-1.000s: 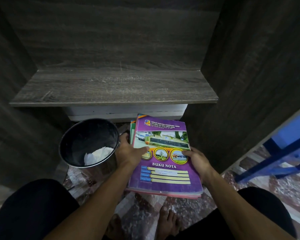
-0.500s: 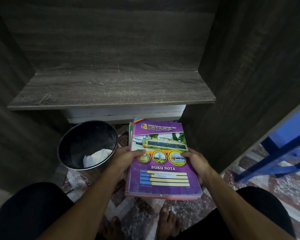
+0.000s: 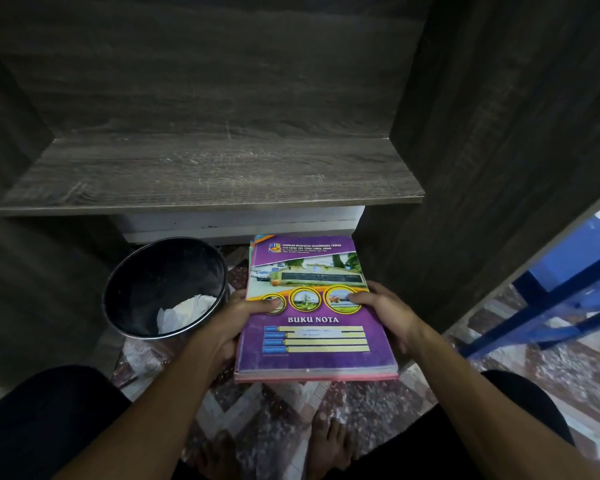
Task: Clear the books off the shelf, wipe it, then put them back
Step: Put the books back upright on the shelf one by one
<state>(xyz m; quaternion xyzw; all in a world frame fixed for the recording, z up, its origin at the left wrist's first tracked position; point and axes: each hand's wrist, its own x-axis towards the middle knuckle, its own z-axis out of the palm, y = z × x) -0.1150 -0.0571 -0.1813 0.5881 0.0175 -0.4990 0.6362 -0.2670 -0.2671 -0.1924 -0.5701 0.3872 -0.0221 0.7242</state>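
A stack of thin books (image 3: 314, 341), topped by a purple notebook marked BUKU NOTA, hangs in the air below the front edge of the dark wooden shelf (image 3: 208, 174). My left hand (image 3: 246, 317) grips the stack's left edge, thumb on the cover. My right hand (image 3: 383, 311) grips the right edge the same way. The shelf board bears nothing and shows light scratches. The books below the top one show only as coloured edges.
A black round bin (image 3: 163, 289) with crumpled white paper inside stands on the patterned floor to the left of the books. A white ledge (image 3: 236, 223) runs under the shelf. Dark wooden side walls close in left and right. A blue metal frame (image 3: 565, 303) stands at the right.
Both hands have lifted the stack off the floor and drawn it slightly nearer to me. My left hand has shifted from the stack's side to grip its left edge.
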